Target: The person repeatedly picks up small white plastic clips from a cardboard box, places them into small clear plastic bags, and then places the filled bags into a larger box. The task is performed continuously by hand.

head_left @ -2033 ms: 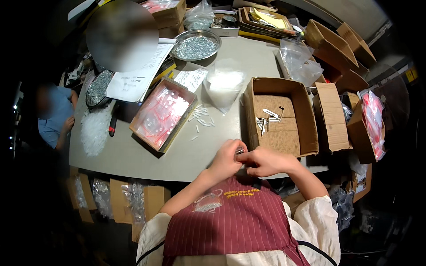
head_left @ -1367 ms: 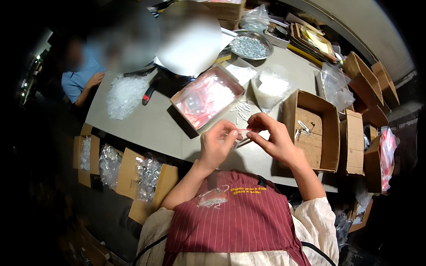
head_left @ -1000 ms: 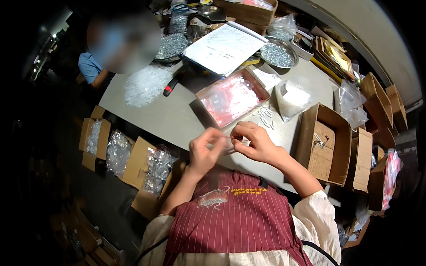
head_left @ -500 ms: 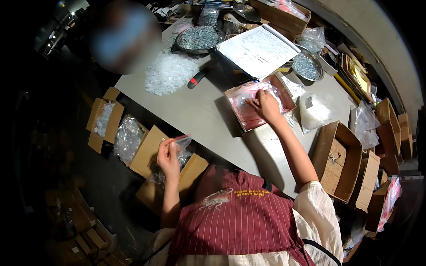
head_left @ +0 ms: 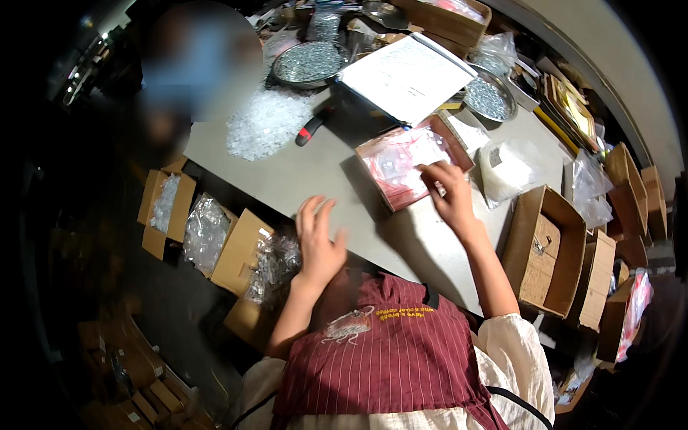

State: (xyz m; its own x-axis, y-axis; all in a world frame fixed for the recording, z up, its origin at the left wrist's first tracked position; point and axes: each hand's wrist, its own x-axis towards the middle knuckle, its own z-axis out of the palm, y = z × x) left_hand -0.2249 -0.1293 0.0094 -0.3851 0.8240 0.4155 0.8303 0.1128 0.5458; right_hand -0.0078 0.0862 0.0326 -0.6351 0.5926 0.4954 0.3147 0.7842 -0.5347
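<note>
My left hand point(head_left: 319, 244) is held up beside the table's front edge, fingers apart, with nothing in it. Just left of it, clear small bags point(head_left: 274, 264) fill an open cardboard carton point(head_left: 240, 251). My right hand point(head_left: 450, 195) is at the near right edge of a shallow reddish box point(head_left: 390, 198). Its fingers are bent together over the rim; what they pinch, if anything, cannot be made out. Clear zip bags with red strips point(head_left: 394, 163) lie inside that box.
On the table are a heap of whitish translucent pieces point(head_left: 261, 125), a red-and-black handled tool point(head_left: 310, 132), a clipboard with paper point(head_left: 408, 75), metal bowls of small metal parts point(head_left: 309, 63) and a plastic bag point(head_left: 507, 168). An open cardboard box point(head_left: 527, 269) stands right; a blurred person point(head_left: 197, 64) is far left.
My left hand has let go of the red-strip zip bag, moved right and opened. My right hand has drawn back from inside the reddish box to its near right rim.
</note>
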